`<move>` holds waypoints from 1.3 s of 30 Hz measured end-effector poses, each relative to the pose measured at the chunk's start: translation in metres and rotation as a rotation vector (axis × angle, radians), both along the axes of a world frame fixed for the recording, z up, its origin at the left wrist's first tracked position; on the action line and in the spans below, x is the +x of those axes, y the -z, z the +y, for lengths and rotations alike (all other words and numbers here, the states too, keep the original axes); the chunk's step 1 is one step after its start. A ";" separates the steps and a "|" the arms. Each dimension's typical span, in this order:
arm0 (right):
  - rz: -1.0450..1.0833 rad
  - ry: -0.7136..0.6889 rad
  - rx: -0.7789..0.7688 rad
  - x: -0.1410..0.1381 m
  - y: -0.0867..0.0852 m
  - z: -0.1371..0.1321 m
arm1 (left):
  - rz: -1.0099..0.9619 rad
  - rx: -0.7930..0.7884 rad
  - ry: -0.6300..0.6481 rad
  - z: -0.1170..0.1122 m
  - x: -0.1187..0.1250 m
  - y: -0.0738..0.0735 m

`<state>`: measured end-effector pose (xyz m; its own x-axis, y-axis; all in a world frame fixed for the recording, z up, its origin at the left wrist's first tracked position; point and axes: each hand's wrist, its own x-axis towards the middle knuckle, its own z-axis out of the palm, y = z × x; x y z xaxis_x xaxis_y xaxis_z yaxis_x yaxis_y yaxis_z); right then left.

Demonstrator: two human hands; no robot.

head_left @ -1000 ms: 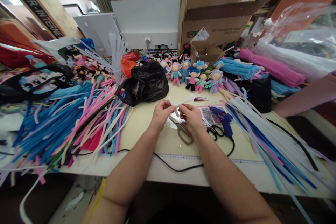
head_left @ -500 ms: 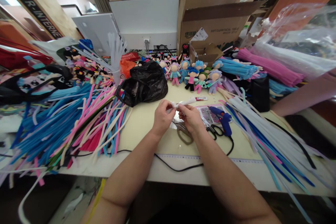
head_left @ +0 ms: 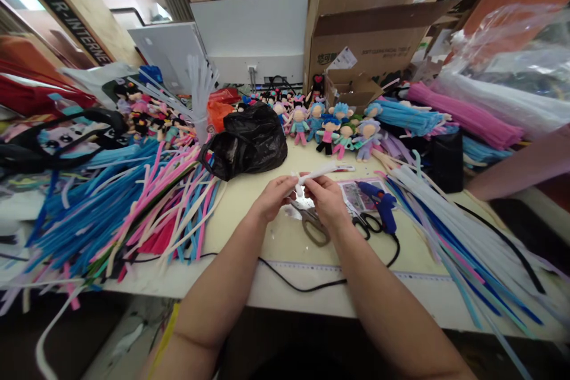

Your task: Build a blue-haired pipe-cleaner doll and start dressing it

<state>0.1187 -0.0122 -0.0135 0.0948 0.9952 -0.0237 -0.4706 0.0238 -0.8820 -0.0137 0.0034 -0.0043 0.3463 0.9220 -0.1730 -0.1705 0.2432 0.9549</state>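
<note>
Left hand: thumb and fingers pinching the left end of the work; left hand [head_left: 276, 197] raised over the mid table.
Right hand: right hand [head_left: 327, 196] grips the same piece by thumb and fingertips, just beside the left.
White piece: bent white fuzzy stem piece [head_left: 318, 173], between both hands, long tail pointing far right. Two-sided pinch probably keeps it steady; exact fold hidden by fingers.
Scissors: pair with beige looped handles [head_left: 315, 231] under the hands, handles toward the person, likely for quick pickup; black-handled scissors [head_left: 367, 224] to its right.
Glue gun: blue plastic glue gun [head_left: 380, 202] on its side, right of the right hand, nozzle pointing far left; seems parked within reach.
Stems: loose blue, pink and cream fuzzy stems [head_left: 107, 208] at left, mostly white and blue fuzzy stems [head_left: 427, 202] at right; apparently pushed aside to leave the middle for working.
Dolls: small colourful fuzzy dolls [head_left: 342, 130] on the far side, probably stood there out of the way.
Bag: crumpled black plastic bag [head_left: 258, 136], far left of the hands.
Box text: open brown cardboard box [head_left: 365, 47], far side; Chinese characters, first two 悠可, then "SOFT CLEAN FACIAL"; smaller line unreadable.
Strip text: dark strip [head_left: 66, 12], far left, "DZR-INTERNE", rest not legible.
Scale: printed ruler line [head_left: 401, 276] along near table; numbers too small.
</note>
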 end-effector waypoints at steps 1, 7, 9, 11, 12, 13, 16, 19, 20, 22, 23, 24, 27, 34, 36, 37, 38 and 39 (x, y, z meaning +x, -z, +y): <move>-0.013 -0.003 -0.003 0.000 0.000 0.000 | -0.040 -0.006 -0.009 -0.001 0.001 0.000; -0.065 -0.008 -0.064 0.001 0.004 0.001 | -0.088 0.006 -0.065 0.001 0.004 0.003; -0.101 -0.008 -0.082 0.002 0.004 0.002 | -0.074 0.042 -0.083 0.003 0.004 0.003; -0.138 -0.008 -0.108 0.003 0.003 0.001 | -0.054 0.086 -0.116 0.003 0.004 0.004; -0.150 -0.009 -0.119 0.004 0.003 0.001 | -0.039 0.106 -0.133 0.003 0.004 0.004; -0.159 -0.007 -0.130 0.004 0.003 0.001 | -0.022 0.125 -0.147 0.003 0.005 0.005; -0.191 0.007 -0.144 0.005 0.003 0.002 | 0.036 0.179 -0.173 0.002 0.005 0.006; -0.223 0.016 -0.137 0.005 0.004 0.002 | 0.098 0.245 -0.198 0.002 0.004 0.007; -0.227 0.013 -0.134 0.005 0.005 0.002 | 0.118 0.270 -0.207 0.002 0.004 0.008; -0.231 0.000 -0.136 0.005 0.005 0.001 | 0.153 0.324 -0.217 0.003 0.003 0.009; -0.234 -0.010 -0.138 0.006 0.004 0.001 | 0.170 0.350 -0.221 0.003 0.003 0.010; -0.240 -0.019 -0.139 0.006 0.004 0.001 | 0.188 0.375 -0.224 0.003 0.002 0.010; -0.261 -0.032 -0.141 0.007 0.003 0.000 | 0.250 0.433 -0.232 0.003 0.001 0.010; -0.181 0.003 -0.140 0.005 0.002 0.001 | 0.319 0.511 -0.234 0.001 0.001 0.006; -0.166 0.001 -0.144 0.005 0.002 0.001 | 0.357 0.549 -0.236 0.000 0.001 0.006; -0.164 -0.002 -0.145 0.005 0.002 0.001 | 0.387 0.575 -0.241 -0.001 0.001 0.006; -0.164 -0.004 -0.147 0.005 0.003 0.000 | 0.423 0.606 -0.248 -0.002 0.001 0.006; -0.168 -0.007 -0.151 0.005 0.003 0.001 | 0.462 0.642 -0.255 -0.003 0.002 0.006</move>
<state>0.1239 -0.0117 -0.0169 0.1034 0.9822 -0.1567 -0.3168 -0.1168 -0.9413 -0.0121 0.0006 -0.0099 0.1368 0.9306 0.3394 0.2969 -0.3654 0.8822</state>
